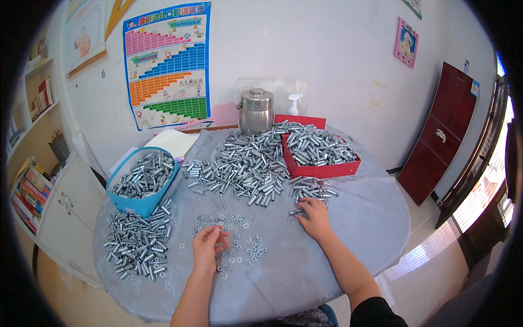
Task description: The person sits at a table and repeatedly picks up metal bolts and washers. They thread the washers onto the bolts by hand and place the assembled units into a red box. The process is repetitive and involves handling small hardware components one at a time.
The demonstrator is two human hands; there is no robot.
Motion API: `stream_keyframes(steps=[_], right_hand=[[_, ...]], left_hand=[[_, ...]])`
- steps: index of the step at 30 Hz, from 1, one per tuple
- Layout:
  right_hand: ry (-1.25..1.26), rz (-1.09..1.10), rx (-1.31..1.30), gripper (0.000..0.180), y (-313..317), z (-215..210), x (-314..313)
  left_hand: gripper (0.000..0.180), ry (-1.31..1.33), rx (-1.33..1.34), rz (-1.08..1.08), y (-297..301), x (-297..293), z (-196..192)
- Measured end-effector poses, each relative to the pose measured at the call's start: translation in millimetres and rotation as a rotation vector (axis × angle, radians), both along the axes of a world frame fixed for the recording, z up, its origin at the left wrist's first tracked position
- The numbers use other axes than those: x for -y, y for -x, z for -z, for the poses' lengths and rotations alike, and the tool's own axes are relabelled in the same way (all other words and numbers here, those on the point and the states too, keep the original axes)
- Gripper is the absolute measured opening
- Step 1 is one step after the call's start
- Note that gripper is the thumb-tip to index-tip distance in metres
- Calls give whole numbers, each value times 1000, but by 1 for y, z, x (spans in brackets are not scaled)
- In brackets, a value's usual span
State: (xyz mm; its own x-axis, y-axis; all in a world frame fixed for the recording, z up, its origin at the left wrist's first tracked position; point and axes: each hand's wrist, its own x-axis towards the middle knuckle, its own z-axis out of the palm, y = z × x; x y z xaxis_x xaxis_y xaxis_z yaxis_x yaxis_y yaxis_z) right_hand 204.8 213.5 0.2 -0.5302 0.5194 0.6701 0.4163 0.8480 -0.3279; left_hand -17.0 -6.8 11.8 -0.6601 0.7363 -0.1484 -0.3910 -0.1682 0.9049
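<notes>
My left hand (209, 246) is over the near middle of the table, its fingers curled in toward the thumb; anything between the fingertips is too small to make out. Around it lie loose hex nuts (256, 249) and flat washers (232, 260). My right hand (315, 219) is farther right, with thumb and forefinger closed about a short silvery metal sleeve (295, 212). Just beyond those fingers is a small heap of similar metal sleeves (311, 188). A much larger heap of sleeves and bolts (248, 163) spreads behind both hands.
At left, a blue basket (143, 206) holds metal sleeves, with another pile (136, 245) before it. A red box (327, 171) full of sleeves stands at the back right. Behind are a steel canister (256, 113) and white spray bottle (294, 104). Grey cloth (348, 245) covers the round table.
</notes>
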Motion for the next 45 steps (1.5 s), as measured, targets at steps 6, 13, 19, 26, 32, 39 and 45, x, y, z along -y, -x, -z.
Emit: stream_keyframes(steps=[6, 13, 19, 26, 32, 39, 45], right_hand=[[-21, 156, -37, 16, -12, 6, -8], [46, 38, 75, 14, -6, 1, -3], [164, 95, -126, 15, -10, 9, -11], [67, 3, 48, 17, -13, -7, -10], [-17, -79, 187, 14, -4, -10, -6], [-131, -128, 272, 16, -2, 9, -10], [-44, -252, 248, 14, 3, 0, 4]], left_hand=[[16, 1, 35, 14, -2, -1, 3], [15, 37, 41, 17, -9, 0, -7], [15, 42, 40, 28, -13, -1, -8], [14, 85, 25, 37, -17, -3, -6], [14, 86, 27, 24, -18, -5, -3], [13, 69, 19, 45, -20, -6, -1], [12, 80, -32, 46, -23, -5, -3]])
